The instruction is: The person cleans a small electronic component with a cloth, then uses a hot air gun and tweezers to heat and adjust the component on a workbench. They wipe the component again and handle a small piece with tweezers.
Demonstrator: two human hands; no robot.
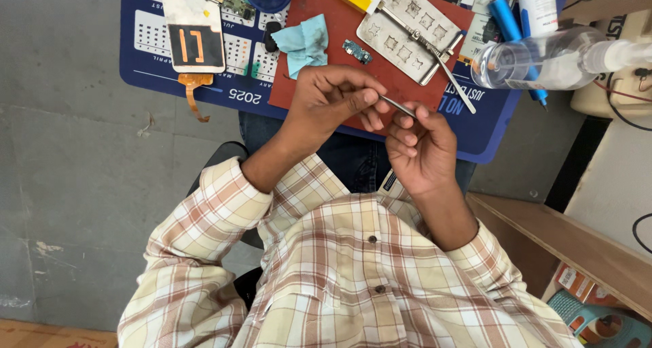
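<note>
tweezers (pixel 397 106), thin and metallic, are being held between both hands just above the near edge of the red work mat (pixel 319 2). the image is upside-down relative to the wearer, so the hand on the picture's left, coming from the plaid sleeve (pixel 204 212), is being taken here as the left hand (pixel 333 97); its fingers are curling in and pinching one end of the tool between thumb and fingertip. the right hand (pixel 418 148) is also clenching loosely, its thumb and forefinger gripping the other end. neither hand is lying open.

beyond the hands, a crumpled blue cloth (pixel 302 42) is lying on the mat, with a small green circuit board (pixel 357 50) just beside it and a metal stencil plate (pixel 407 29) further back. a phone screen with an orange flex cable (pixel 193 32) is resting on the blue calendar mat (pixel 146 56), and a clear spray bottle (pixel 543 59) is lying on its side near a blue pen (pixel 513 32).

judging from this, the main risk is the tool slipping: it is being held in the air over the lap, off the table edge, so a loosened pinch would be dropping it to the floor. squeezing or twisting from both ends could also be bending the fine tips out of alignment. an elbow swinging forward could be knocking the small board or the bottle, which is sitting close to the mat's edge.
</note>
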